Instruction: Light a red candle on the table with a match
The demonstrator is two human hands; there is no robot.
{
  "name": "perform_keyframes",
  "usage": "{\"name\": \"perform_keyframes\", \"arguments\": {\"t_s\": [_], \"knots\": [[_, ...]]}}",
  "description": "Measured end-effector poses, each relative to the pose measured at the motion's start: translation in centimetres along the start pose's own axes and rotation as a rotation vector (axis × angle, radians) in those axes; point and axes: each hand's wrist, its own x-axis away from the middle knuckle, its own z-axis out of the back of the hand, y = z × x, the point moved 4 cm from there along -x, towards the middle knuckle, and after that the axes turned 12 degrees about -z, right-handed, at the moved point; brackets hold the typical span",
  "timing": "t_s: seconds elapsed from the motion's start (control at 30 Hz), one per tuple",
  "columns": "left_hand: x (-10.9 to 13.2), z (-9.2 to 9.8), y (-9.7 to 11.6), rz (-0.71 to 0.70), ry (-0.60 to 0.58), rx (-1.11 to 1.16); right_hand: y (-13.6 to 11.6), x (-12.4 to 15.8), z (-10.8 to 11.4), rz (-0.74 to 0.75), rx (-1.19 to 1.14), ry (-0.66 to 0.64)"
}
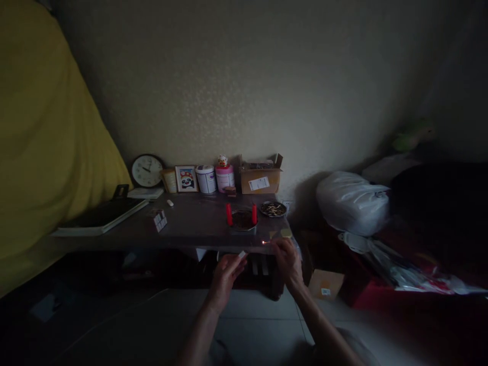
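A burning match (pixel 265 242) is pinched in the fingertips of my right hand (pixel 286 255), its small flame pointing left near the table's front edge. My left hand (pixel 227 272) grips a small matchbox (pixel 241 254), mostly hidden by the fingers, just in front of the table. Beyond the flame, two red candles (pixel 229 214) (pixel 254 214) stand upright at the left and right of a round dark dish (pixel 242 220). To the right of them, a round tin (pixel 273 209) holds several matchsticks. No flame shows on either candle.
Along the wall stand a clock (pixel 147 171), a panda picture (pixel 187 179), two canisters (pixel 206 179) (pixel 225 178) and an open cardboard box (pixel 260 179). A stack of small boxes (pixel 157 220) sits on the table's left. A white plastic bag (pixel 353 202) lies at right.
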Motion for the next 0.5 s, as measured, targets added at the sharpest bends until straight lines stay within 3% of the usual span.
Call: {"name": "perform_keyframes", "arguments": {"t_s": [0.5], "knots": [[0.31,-0.05,-0.02,-0.009,-0.012,-0.01,0.0,0.11,-0.57,0.076,0.107,-0.013]]}}
